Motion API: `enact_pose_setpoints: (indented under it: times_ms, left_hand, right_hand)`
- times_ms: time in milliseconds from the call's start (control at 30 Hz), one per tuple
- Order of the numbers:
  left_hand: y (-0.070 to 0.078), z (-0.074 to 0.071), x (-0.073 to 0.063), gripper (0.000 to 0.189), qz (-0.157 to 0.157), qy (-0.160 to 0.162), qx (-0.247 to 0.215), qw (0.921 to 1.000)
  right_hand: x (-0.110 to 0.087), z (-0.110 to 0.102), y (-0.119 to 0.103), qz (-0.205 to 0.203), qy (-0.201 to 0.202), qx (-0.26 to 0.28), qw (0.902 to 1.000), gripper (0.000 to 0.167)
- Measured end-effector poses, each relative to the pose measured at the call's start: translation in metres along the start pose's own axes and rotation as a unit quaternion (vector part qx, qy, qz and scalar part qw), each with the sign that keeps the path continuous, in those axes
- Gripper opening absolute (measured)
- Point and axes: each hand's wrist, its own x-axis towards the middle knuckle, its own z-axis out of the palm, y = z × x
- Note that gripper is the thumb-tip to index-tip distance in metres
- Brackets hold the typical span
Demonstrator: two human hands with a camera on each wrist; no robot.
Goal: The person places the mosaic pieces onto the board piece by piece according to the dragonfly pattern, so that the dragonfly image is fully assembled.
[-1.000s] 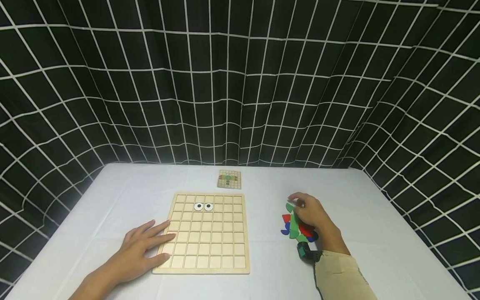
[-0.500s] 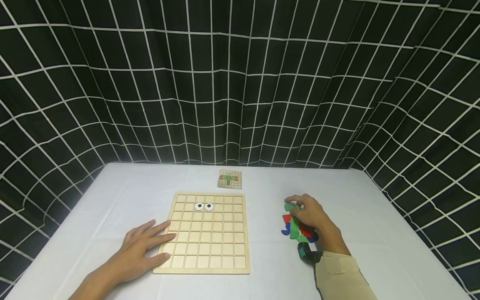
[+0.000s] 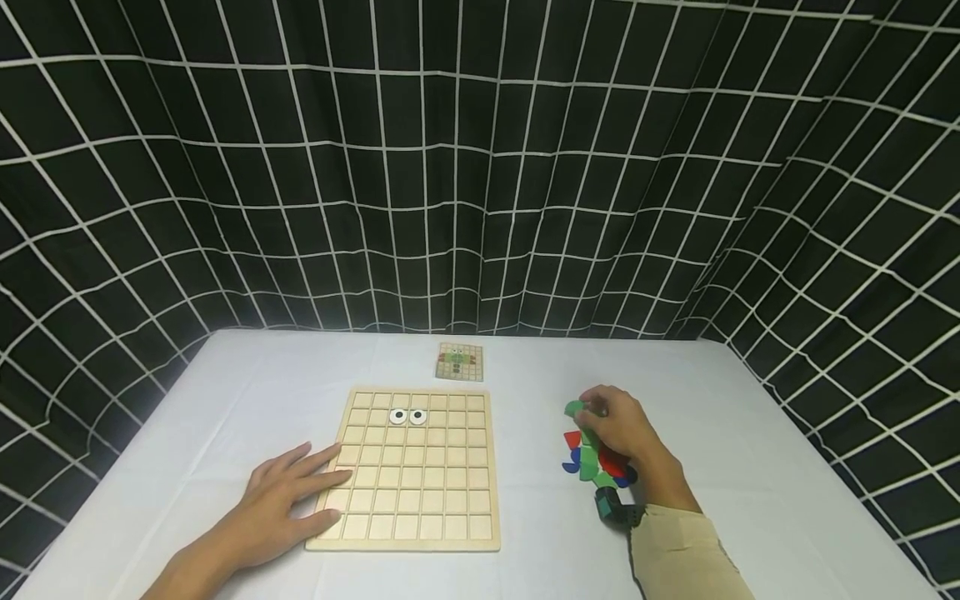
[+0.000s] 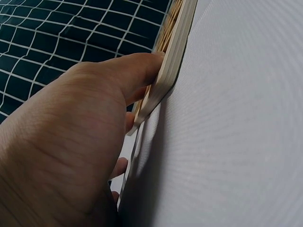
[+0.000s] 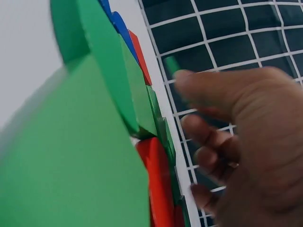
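Observation:
My left hand (image 3: 288, 492) lies with fingers spread over the left edge of a wooden grid board (image 3: 412, 477); in the left wrist view the thumb touches the board's rim (image 4: 173, 66). Two round white eye pieces (image 3: 398, 416) sit side by side in the upper part of the grid. Over on the right, my right hand (image 3: 617, 421) pinches a green rounded piece (image 3: 573, 407) between thumb and forefinger. The right wrist view shows that green piece (image 5: 171, 64) edge-on at the thumb tip. Below the hand spreads a pile of green, red (image 3: 572, 439) and blue (image 3: 571, 467) flat pieces, partly hidden by it.
A small pattern card (image 3: 460, 362) lies behind the board, printed with a figure on a grid. White cloth (image 3: 525, 517) covers the table. A black curtain with white grid lines (image 3: 480, 167) surrounds the back and sides. A small camera (image 3: 609, 503) is strapped to the right wrist.
My right fingers have closed on the green rounded piece at the pile's far end and raised it off the other pieces. The left hand stays in place on the board.

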Motion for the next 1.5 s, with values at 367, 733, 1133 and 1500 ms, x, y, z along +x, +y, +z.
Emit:
enact_pose_setpoints:
  times_ms: [367, 733, 1133, 1500]
  left_hand:
    - [-0.002, 0.002, 0.001, 0.042, -0.012, -0.005, 0.0, 0.9999]
    - [-0.002, 0.004, -0.003, 0.042, -0.003, 0.007, 0.005, 1.0]
    - [0.0, 0.004, -0.002, 0.041, 0.003, 0.011, 0.005, 0.9999]
    - [0.0, 0.003, -0.002, 0.04, -0.002, 0.009, 0.001, 1.0]
  right_hand:
    - [-0.016, -0.023, -0.028, -0.089, 0.084, 0.012, 0.9924, 0.029]
    - [-0.043, -0.05, -0.066, -0.206, 0.167, 0.025, 0.964, 0.026]
    - [-0.064, -0.057, -0.116, -0.269, 0.185, 0.056, 0.9435, 0.025]
    - [-0.069, -0.04, -0.155, -0.31, 0.172, 0.103, 0.9293, 0.023]
